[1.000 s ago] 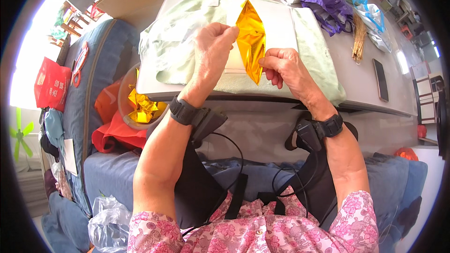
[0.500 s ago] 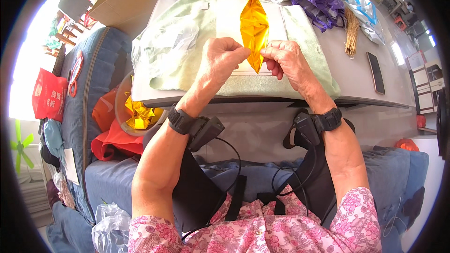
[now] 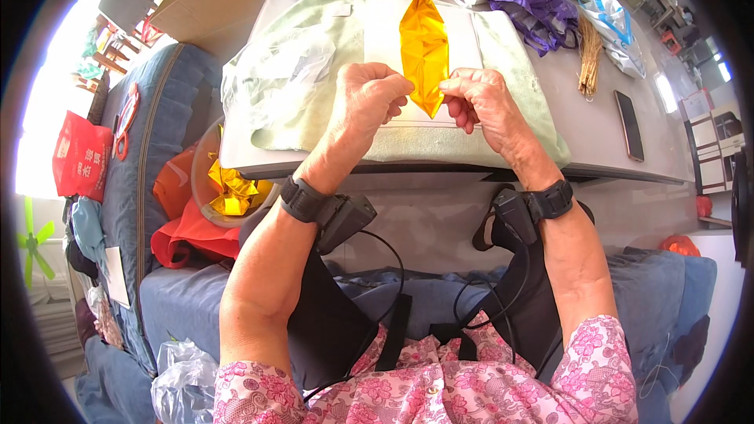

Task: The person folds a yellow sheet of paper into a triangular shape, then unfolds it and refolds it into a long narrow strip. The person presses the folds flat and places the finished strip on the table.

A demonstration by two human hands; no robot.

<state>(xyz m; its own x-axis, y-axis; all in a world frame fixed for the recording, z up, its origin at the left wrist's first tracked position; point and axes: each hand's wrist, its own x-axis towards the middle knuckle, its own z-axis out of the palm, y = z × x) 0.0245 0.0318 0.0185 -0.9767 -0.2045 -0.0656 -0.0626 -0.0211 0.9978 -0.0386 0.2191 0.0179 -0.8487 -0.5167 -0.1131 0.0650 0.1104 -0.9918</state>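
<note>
Pointed gold foil paper [image 3: 425,45] over pale green towel [image 3: 520,88]. Left hand [image 3: 366,100] and right hand [image 3: 482,102] pinch opposite edges near lower tip. Probably light, slick, easily creased; grip edges gently.

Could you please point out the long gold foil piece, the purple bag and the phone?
Long gold foil piece [image 3: 425,51], head view: its middle.
Purple bag [image 3: 534,5], head view: its crumpled middle.
Phone [image 3: 629,126], head view: its dark face's middle.
</note>
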